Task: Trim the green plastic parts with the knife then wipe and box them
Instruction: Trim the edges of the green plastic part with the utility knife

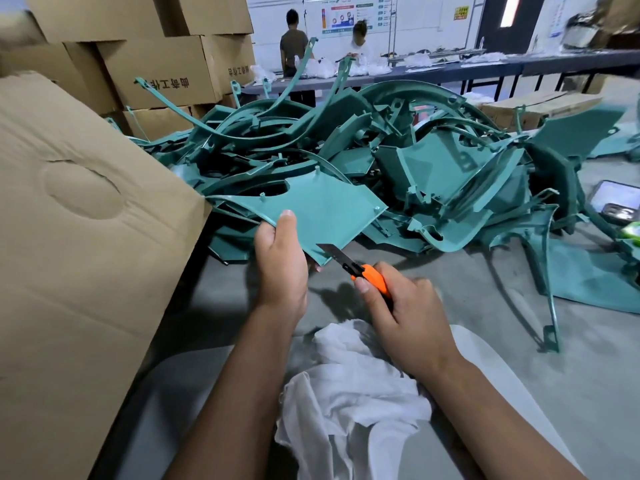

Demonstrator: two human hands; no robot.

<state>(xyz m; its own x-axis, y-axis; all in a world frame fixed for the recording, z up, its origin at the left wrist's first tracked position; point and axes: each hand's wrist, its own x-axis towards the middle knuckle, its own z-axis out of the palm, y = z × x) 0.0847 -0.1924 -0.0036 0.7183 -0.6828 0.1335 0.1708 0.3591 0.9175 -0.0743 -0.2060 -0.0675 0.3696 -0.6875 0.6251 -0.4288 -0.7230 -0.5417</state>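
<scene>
Far left: large cardboard box (79, 244), flap side facing the worker, close against the work area. Behind it, stacked cartons (156, 74) with printed characters.

Left hand (282, 261) grips a flat green plastic panel (325, 211) at its near left edge, thumb on top, fingers curled beneath. Panel held in the air, tilted, in front of the heap.

Behind the panel, a big tangled pile of green parts (398, 150) on the grey floor (467, 289): curved strips, brackets, flat pieces.

Centre low: white cloth (349, 393) bunched in the worker's lap, between the forearms.

Right hand (405, 310) clenched around an orange utility knife (356, 266), thumb pressing along the handle. Blade extended, tip meeting the panel's lower edge near its bottom corner.

Right: more green parts spread on the floor, one long thin piece (550, 289) standing up. Far right edge, a phone (614, 200) lying screen up.

Background: two people at a long table (450, 72) strewn with white bags.
</scene>
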